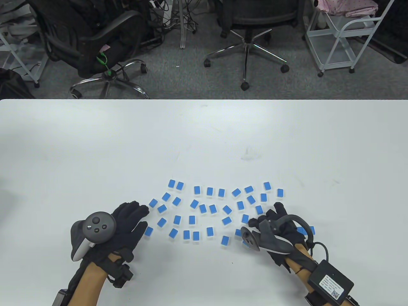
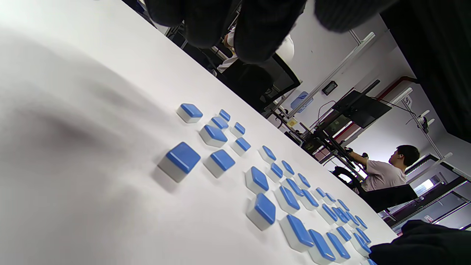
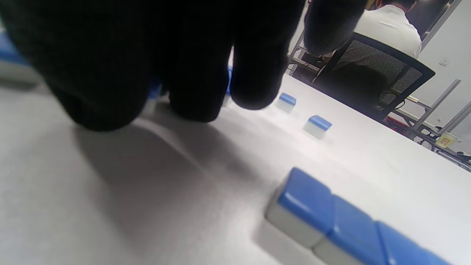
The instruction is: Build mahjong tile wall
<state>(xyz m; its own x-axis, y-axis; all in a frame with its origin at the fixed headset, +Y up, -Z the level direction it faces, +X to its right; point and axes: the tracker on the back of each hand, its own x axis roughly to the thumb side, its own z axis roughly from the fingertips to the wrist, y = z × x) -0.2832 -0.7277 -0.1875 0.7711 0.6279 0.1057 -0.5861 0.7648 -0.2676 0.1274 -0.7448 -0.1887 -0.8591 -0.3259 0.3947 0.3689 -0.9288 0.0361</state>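
Note:
Several blue-backed mahjong tiles [image 1: 213, 208] lie scattered face down on the white table [image 1: 204, 137]; they also show in the left wrist view [image 2: 260, 179]. A short row of joined tiles [image 1: 308, 230] lies just right of my right hand, close up in the right wrist view [image 3: 331, 217]. My left hand [image 1: 143, 218] is open with fingers stretched toward the cluster's left edge, holding nothing; its fingertips [image 2: 257, 33] hang above the table. My right hand [image 1: 255, 223] curls down over tiles at the cluster's right side. Its fingertips [image 3: 254, 84] touch the table, with blue showing between them; a grip is hidden.
The table's far edge [image 1: 204, 100] runs across the view. Beyond it stand two office chairs [image 1: 95, 41] [image 1: 248, 38] and a white cart [image 1: 344, 35]. A seated person [image 2: 390, 169] shows in the background of the left wrist view.

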